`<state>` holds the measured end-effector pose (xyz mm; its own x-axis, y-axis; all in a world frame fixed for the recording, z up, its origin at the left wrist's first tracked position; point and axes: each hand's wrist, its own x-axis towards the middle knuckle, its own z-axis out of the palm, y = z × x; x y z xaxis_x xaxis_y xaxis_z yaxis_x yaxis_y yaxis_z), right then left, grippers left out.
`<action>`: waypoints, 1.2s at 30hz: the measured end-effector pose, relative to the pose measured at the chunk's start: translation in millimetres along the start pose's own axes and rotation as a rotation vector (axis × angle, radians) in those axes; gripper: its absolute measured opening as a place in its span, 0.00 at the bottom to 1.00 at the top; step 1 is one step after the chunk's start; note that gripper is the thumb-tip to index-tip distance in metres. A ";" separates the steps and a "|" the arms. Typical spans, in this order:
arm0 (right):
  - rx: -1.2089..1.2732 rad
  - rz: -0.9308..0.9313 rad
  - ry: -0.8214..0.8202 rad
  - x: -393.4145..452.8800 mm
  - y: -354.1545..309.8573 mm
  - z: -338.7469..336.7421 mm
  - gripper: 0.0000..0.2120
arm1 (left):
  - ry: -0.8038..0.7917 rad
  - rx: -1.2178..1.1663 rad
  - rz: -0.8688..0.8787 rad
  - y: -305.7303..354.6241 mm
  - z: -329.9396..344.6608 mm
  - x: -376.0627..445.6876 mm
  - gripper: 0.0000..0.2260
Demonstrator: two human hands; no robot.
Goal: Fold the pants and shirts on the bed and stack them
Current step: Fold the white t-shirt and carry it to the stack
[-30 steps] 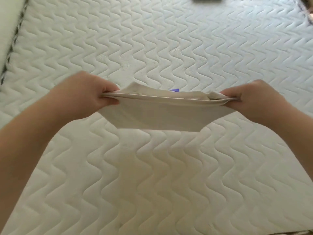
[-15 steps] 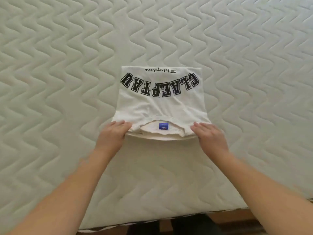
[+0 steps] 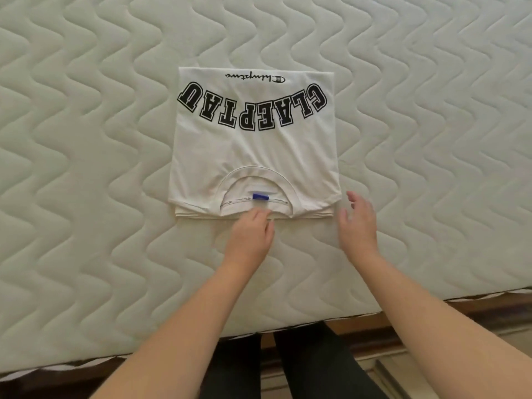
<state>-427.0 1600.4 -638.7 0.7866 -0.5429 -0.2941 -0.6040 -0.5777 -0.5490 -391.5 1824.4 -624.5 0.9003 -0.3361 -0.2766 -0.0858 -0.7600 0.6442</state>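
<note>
Nearest, bed edge (image 3: 288,321): dark trim along the quilted mattress, the person's dark-clad legs (image 3: 311,367) below it.
Left hand (image 3: 250,237): fingers together, tips touching the near edge of the shirt at the collar; blurred, so I cannot tell whether they pinch it.
Right hand (image 3: 358,223): fingers loosely spread, holding nothing, just beside the shirt's near right corner.
Shirt (image 3: 256,145): white, folded into a rectangle, flat mid-bed, black lettering upside down, collar and blue tag (image 3: 260,196) toward the person.

Quilted mattress (image 3: 86,168) with one folded tee on it

White wavy-stitched bed top, and a folded white T-shirt (image 3: 253,156) lying flat in the middle, black block lettering facing up, collar toward the near edge.
</note>
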 end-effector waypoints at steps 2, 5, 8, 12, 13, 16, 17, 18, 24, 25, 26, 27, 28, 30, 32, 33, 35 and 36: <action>0.245 0.289 -0.092 15.2 0.2 -4.1 0.16 | -0.096 -0.152 -0.151 21.0 14.0 15.7 0.15; 0.461 0.476 -0.193 33.4 -0.3 -4.0 0.14 | -0.109 -0.370 -0.433 38.2 31.6 38.3 0.18; 0.392 0.415 -0.248 43.3 0.1 1.5 0.12 | -0.151 -0.460 -0.549 41.1 45.6 54.0 0.15; 0.350 0.368 -0.225 53.5 1.9 2.4 0.08 | -0.126 -0.508 -0.656 30.6 55.7 58.2 0.14; 0.354 0.371 -0.221 54.5 3.4 1.2 0.08 | -0.125 -0.477 -0.668 27.8 57.5 56.6 0.15; 0.229 0.352 -0.239 53.6 10.5 0.3 0.09 | -0.095 -0.393 -0.691 24.2 64.3 48.7 0.17; 0.145 0.339 -0.254 52.6 12.1 0.9 0.10 | -0.081 -0.371 -0.699 24.3 66.1 46.4 0.16; 0.076 0.336 -0.261 51.8 12.2 1.4 0.11 | -0.064 -0.363 -0.710 25.1 67.4 45.2 0.16; -0.047 0.374 -0.205 47.6 8.0 0.0 0.16 | 0.002 -0.447 -0.665 35.4 62.2 35.1 0.10; -0.020 0.381 -0.179 46.3 7.8 0.4 0.17 | 0.032 -0.468 -0.648 34.0 58.0 31.2 0.08; 0.011 0.392 -0.150 44.4 7.1 0.6 0.18 | 0.073 -0.480 -0.630 30.5 52.1 27.2 0.07; 0.041 0.408 -0.126 42.1 6.7 1.3 0.19 | 0.127 -0.481 -0.612 24.9 44.3 23.5 0.06; 0.067 0.426 -0.107 39.0 6.0 2.7 0.20 | 0.193 -0.465 -0.590 16.7 35.2 20.6 0.05; 0.111 0.481 -0.103 30.0 5.0 6.9 0.23 | 0.340 -0.401 -0.550 -4.6 13.4 16.6 0.06; 0.192 0.571 -0.137 17.5 2.4 13.4 0.25 | 0.495 -0.345 -0.550 -31.0 -11.5 12.8 0.04; 0.252 0.614 -0.167 10.5 -0.6 16.7 0.23 | 0.579 -0.305 -0.576 -45.4 -22.8 11.5 0.06; 0.382 0.678 -0.219 -3.2 -9.5 24.4 0.19 | 0.688 -0.208 -0.691 -77.7 -40.9 10.6 0.14; 0.454 0.705 -0.230 -9.1 -15.2 28.2 0.18 | 0.680 -0.195 -0.769 -91.8 -49.1 11.7 0.19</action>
<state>-421.3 1631.4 -649.8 0.2845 -0.5174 -0.8071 -0.8892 0.1722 -0.4239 -352.2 1917.5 -651.9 0.7384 0.6303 -0.2399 0.6280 -0.5128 0.5854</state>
